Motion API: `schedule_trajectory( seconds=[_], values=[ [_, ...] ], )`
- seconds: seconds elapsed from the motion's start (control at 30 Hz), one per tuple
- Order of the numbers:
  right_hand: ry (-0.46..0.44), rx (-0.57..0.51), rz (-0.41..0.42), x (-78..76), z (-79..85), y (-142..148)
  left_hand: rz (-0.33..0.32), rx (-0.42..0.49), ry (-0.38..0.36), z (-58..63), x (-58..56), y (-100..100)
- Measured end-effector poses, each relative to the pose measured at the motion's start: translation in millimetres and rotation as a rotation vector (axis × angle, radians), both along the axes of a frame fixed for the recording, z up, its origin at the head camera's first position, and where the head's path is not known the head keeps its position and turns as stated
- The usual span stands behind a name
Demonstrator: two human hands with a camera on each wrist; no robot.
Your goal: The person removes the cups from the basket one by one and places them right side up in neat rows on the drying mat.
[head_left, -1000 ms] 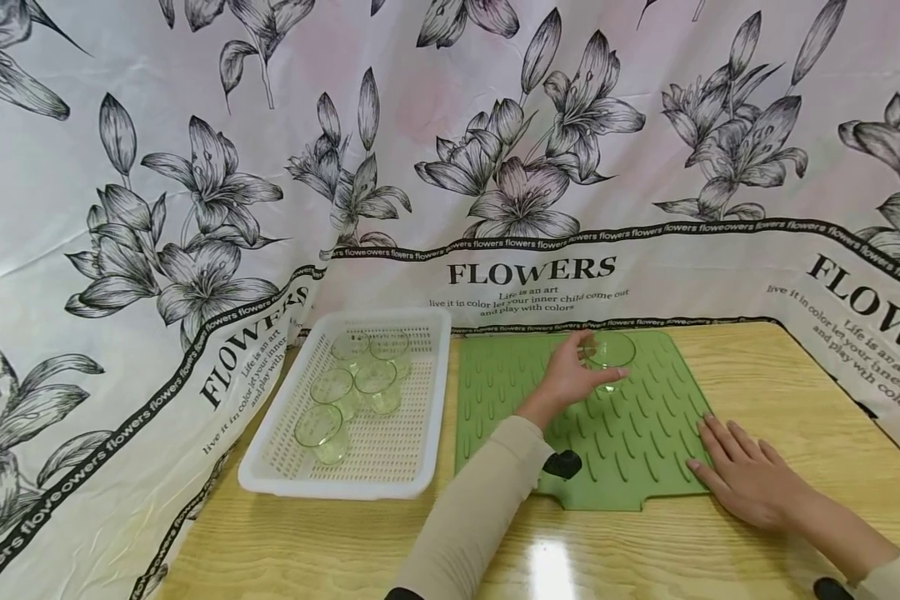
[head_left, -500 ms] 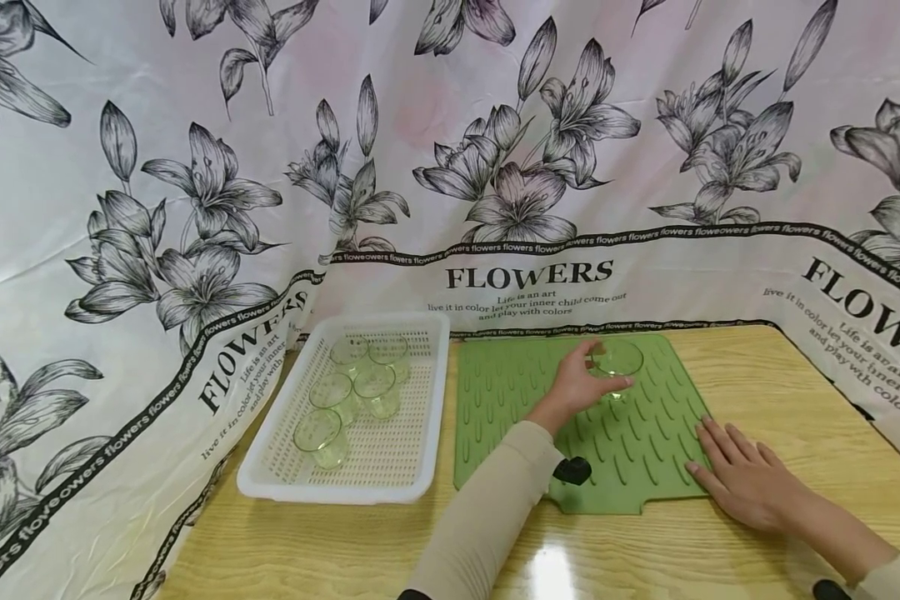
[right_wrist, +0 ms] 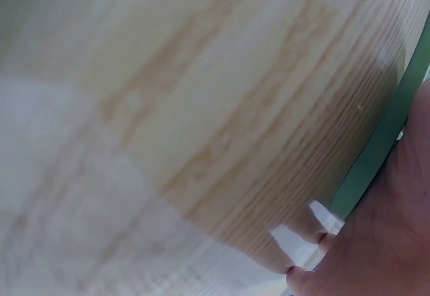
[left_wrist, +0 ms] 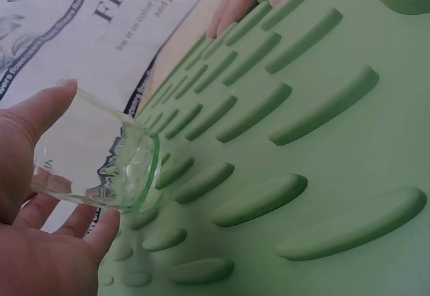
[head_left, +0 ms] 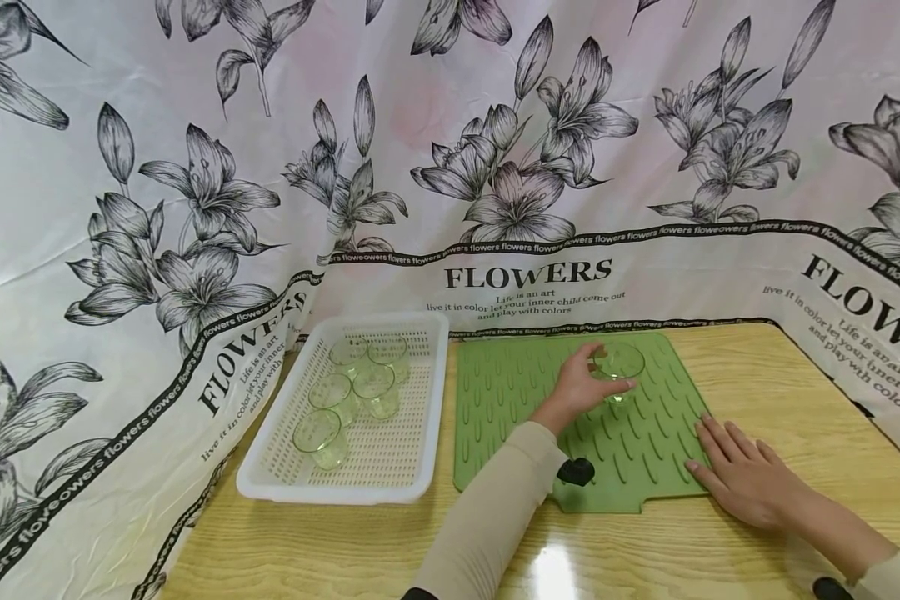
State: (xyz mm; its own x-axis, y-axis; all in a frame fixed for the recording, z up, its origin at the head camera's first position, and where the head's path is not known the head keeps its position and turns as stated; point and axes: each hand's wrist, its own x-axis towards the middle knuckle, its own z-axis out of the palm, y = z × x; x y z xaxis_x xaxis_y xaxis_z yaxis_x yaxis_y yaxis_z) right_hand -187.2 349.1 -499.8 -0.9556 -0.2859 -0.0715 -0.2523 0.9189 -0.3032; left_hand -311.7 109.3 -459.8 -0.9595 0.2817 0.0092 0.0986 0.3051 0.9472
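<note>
My left hand (head_left: 581, 383) grips a clear, green-tinted drinking glass (head_left: 624, 367) over the back right part of a green ridged drying mat (head_left: 506, 425). In the left wrist view, the thumb and fingers curl round the sides of the glass (left_wrist: 94, 158). Its base is against or very close to the mat's ridges; contact is hard to tell. My right hand (head_left: 753, 479) lies with fingers extended on the table at the mat's right edge, fingertips touching that edge. The right wrist view shows part of this hand (right_wrist: 383, 249) beside the mat's green edge (right_wrist: 383, 141).
Left of the mat stands a white perforated plastic basket (head_left: 337, 493) with several similar glasses (head_left: 377, 396) upright in it. Wooden tabletop (head_left: 330, 550) surrounds both. A flower-printed cloth (head_left: 390, 283) hangs along the back and sides of the table.
My left hand and the glass have shifted slightly right and toward me over the mat. My right hand stays at the mat's edge, and the basket's glasses have not moved.
</note>
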Motion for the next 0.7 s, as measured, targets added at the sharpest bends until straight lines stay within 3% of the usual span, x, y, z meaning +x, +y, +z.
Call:
schedule_trajectory(
  seconds=[0.7],
  values=[
    [-0.004,0.001,-0.001,0.4,-0.7,-0.1,0.016,-0.013,0.005,-2.2,-4.7,9.7]
  ],
)
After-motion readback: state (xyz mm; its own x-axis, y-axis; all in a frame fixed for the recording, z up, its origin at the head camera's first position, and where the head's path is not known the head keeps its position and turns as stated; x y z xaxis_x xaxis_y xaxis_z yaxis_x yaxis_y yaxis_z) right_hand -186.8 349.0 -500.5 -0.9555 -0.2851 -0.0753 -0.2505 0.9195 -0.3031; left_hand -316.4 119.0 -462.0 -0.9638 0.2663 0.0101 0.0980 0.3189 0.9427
